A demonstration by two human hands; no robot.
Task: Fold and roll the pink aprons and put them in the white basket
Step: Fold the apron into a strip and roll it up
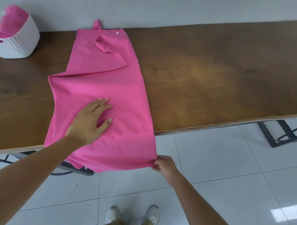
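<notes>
Apron location: pink apron spread lengthwise across brown table; far end at wall, near end hanging over near table edge.
Left hand: left hand palm down, fingers spread, pressing flat on near-middle of cloth.
Right hand: right hand pinching near right corner of cloth, just off table edge.
Handling: judged thin, light and limp; creases readily; likely to slide on smooth wood unless pinned.
Grip points: corners and hem for folding; flat palm for holding layers; both ends of roll for lifting.
Basket: white basket at far left on table, well apart from apron; pink cloth inside.
Hidden: layers under top fold not visible; near left hem partly behind left forearm; strap at far edge only partly shown; basket cut off by left frame edge, so shape of contents unclear.
</notes>
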